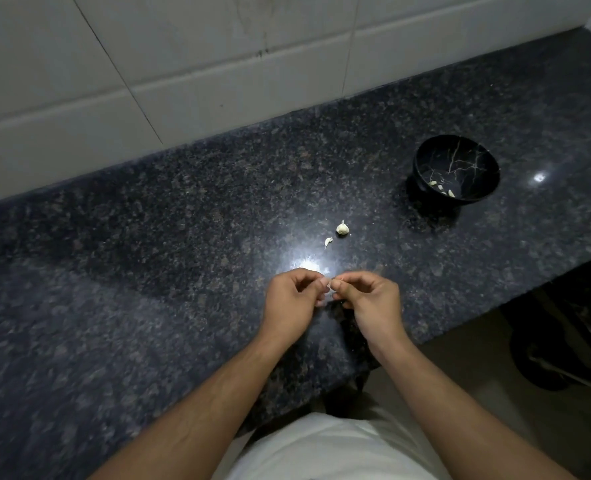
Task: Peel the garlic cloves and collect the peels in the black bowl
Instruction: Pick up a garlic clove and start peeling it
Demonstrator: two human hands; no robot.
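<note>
My left hand [292, 299] and my right hand [370, 299] meet above the dark granite counter [148, 271], fingertips pinching one small pale garlic clove [330, 287] between them; most of the clove is hidden by my fingers. A small garlic bulb [342, 229] sits on the counter beyond my hands, with a loose clove [328, 242] just to its left. The black bowl [422, 161] with pale vein lines stands at the far right and holds several small pale pieces [443, 188].
A white tiled wall [183, 64] rises behind the counter. The counter's front edge runs near my body, and it ends at the right, where dark objects [564, 341] lie on the floor below.
</note>
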